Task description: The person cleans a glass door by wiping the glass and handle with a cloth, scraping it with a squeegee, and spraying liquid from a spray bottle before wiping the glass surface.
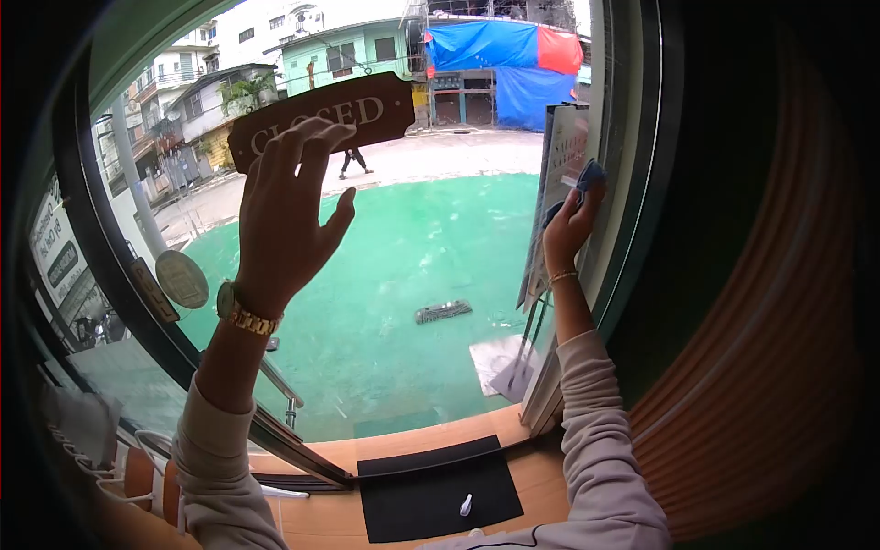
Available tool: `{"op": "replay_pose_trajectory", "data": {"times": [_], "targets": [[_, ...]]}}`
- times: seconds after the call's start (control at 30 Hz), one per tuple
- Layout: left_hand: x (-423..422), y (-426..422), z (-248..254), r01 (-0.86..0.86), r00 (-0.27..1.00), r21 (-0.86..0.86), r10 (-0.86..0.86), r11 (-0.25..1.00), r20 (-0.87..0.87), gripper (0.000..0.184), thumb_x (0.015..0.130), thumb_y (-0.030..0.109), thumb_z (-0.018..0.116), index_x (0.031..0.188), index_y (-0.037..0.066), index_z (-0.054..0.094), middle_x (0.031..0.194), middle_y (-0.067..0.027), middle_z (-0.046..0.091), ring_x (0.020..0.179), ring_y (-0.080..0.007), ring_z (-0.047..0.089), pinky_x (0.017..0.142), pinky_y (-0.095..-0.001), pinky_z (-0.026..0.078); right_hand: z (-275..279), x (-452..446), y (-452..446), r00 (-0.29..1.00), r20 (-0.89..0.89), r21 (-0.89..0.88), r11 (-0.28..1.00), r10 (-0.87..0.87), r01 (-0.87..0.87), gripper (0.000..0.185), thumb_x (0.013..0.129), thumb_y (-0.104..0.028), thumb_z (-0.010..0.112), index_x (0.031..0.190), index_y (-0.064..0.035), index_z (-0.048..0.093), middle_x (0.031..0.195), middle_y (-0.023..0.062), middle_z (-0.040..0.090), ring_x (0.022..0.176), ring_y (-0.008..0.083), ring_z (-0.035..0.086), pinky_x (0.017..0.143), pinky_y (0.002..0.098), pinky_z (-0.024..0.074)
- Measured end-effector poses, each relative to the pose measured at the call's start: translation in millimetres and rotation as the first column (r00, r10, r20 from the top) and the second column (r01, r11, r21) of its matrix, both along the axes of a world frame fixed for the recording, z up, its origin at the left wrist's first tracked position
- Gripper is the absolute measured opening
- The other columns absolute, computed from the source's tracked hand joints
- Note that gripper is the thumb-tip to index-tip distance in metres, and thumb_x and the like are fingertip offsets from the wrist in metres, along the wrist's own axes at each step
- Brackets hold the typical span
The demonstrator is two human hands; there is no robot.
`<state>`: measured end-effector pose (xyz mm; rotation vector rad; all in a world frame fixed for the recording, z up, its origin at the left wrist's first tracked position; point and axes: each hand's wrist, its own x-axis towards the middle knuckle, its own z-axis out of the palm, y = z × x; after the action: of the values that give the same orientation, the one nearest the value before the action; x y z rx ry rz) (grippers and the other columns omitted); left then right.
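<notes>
A dark red-brown sign (390,101) lettered CLOSED hangs tilted at the glass, its right end higher. My left hand (291,197), with a gold watch on the wrist, is raised in front of the sign. Its fingers are slightly bent and overlap the lower letters, while the thumb stands apart. Whether the fingertips touch the sign, I cannot tell. At the right side of the doorway, my right hand (570,234) is closed round a blue cloth (591,174), part of which sticks out above the fingers, close to the door frame (612,183).
A glass door with a metal handle (282,390) is at left. Below lie a black mat (440,495) and a small white object (466,505) on it. Outside, a grey mat (443,313) rests on green ground. A poster stand (555,183) is at right; a person walks beyond.
</notes>
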<state>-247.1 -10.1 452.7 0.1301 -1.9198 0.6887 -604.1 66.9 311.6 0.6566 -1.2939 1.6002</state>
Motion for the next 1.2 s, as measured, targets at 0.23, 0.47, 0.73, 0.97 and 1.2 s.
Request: {"op": "replay_pose_trajectory", "data": {"times": [0.23, 0.47, 0.73, 0.97, 1.2], "targets": [[1.0, -72.4, 23.6, -0.241, 0.970, -0.117, 0.235, 0.964, -0.064, 0.087, 0.059, 0.030, 0.082, 0.133, 0.010, 0.039, 0.127, -0.0100, 0.048, 0.119, -0.0282, 0.044, 0.102, -0.0430, 0.034, 59.5, 129.6, -56.6, 0.912, -0.390, 0.360, 0.932, 0.125, 0.026, 0.054, 0.087, -0.010, 0.051, 0.139, -0.0042, 0.036, 0.147, 0.0165, 0.029, 0.135, 0.0328, 0.028, 0.111, 0.0448, 0.0218], [12.0, -84.6, 33.8, -0.301, 0.954, -0.182, 0.299, 0.936, -0.039, 0.083, 0.063, 0.035, 0.079, 0.132, 0.011, 0.041, 0.126, -0.0078, 0.049, 0.120, -0.0258, 0.045, 0.102, -0.0438, 0.032, 40.3, 108.8, -49.4, 0.952, -0.275, 0.238, 0.969, 0.132, -0.066, 0.049, 0.090, -0.010, 0.048, 0.138, -0.0043, 0.038, 0.146, 0.0140, 0.033, 0.137, 0.0313, 0.025, 0.111, 0.0459, 0.0197], [47.1, -73.1, 65.3, -0.062, 0.991, -0.302, 0.094, 0.951, 0.094, 0.069, 0.065, 0.036, 0.074, 0.122, 0.006, 0.049, 0.106, -0.0096, 0.053, 0.103, -0.0249, 0.052, 0.096, -0.0440, 0.038, 97.7, 117.5, -92.4, 0.994, 0.070, -0.041, 0.995, -0.083, 0.086, 0.034, 0.088, -0.013, 0.052, 0.117, 0.0051, 0.050, 0.137, 0.0235, 0.040, 0.129, 0.0361, 0.036, 0.106, 0.0431, 0.0280], [58.3, -72.5, 104.2, 0.266, 0.903, 0.095, -0.283, 0.959, 0.322, 0.057, 0.081, 0.027, 0.067, 0.129, 0.007, 0.043, 0.113, -0.0117, 0.057, 0.101, -0.0255, 0.058, 0.084, -0.0396, 0.049, 145.3, 248.8, -158.2, 0.777, -0.595, 0.306, 0.952, 0.205, -0.016, 0.033, 0.085, -0.013, 0.057, 0.117, -0.0061, 0.055, 0.116, 0.0195, 0.054, 0.110, 0.0377, 0.050, 0.096, 0.0448, 0.0400], [67.4, -76.3, 114.2, 0.347, 0.825, 0.214, -0.405, 0.913, 0.394, 0.053, 0.085, 0.021, 0.065, 0.132, 0.014, 0.040, 0.107, -0.0075, 0.059, 0.098, -0.0193, 0.057, 0.086, -0.0359, 0.048, 157.9, 159.1, -100.6, 0.819, -0.568, 0.192, 0.956, -0.077, 0.222, 0.043, 0.089, -0.011, 0.052, 0.132, -0.0075, 0.047, 0.138, 0.0144, 0.043, 0.127, 0.0314, 0.041, 0.106, 0.0432, 0.0313]]}}
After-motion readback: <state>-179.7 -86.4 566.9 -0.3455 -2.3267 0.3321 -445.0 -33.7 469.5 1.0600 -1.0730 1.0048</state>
